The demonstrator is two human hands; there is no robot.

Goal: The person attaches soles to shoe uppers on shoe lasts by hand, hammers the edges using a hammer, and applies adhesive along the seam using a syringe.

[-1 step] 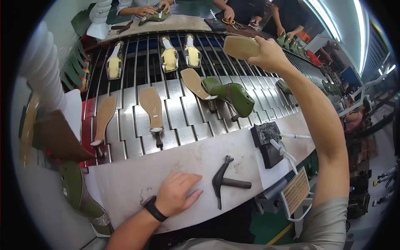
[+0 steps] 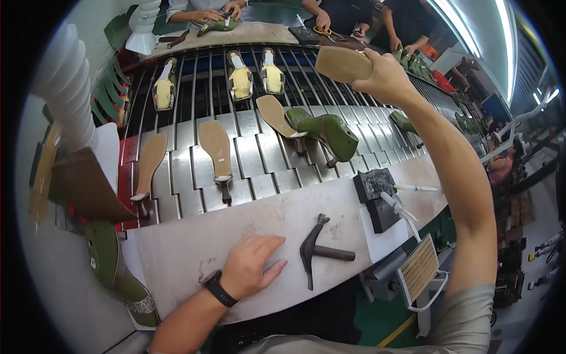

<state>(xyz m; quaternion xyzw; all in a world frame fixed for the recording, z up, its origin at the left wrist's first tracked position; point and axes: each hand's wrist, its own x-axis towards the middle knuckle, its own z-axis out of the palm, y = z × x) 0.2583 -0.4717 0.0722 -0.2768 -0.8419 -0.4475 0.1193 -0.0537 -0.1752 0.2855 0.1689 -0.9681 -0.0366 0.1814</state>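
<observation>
Out at arm's length over the far right, my right hand (image 2: pixel 386 76) is closed on one end of a tan shoe sole (image 2: pixel 342 65). My left hand (image 2: pixel 250 268) rests on the pale worktop (image 2: pixel 277 227), palm down, fingers stretched out and thumb apart, holding nothing. Just right of it lies a dark shoemaker's hammer (image 2: pixel 312 251). Beyond the worktop, a green shoe last with a glittery strap (image 2: pixel 327 133) lies on the metal slats beside a tan sole with a heel (image 2: pixel 276 116). Two more heeled soles, one in the middle (image 2: pixel 215 147) and one leftward (image 2: pixel 152 162), lie there too.
Several shoe bottoms with yellow patches (image 2: pixel 240 82) lie on the far bars (image 2: pixel 200 88). A black block (image 2: pixel 377 194) with white syringe-like applicators (image 2: pixel 398 206) sits right. Another green last (image 2: pixel 115 265) stands lower left, below a white hose (image 2: pixel 65 88). Co-workers' hands (image 2: pixel 206 16) work opposite.
</observation>
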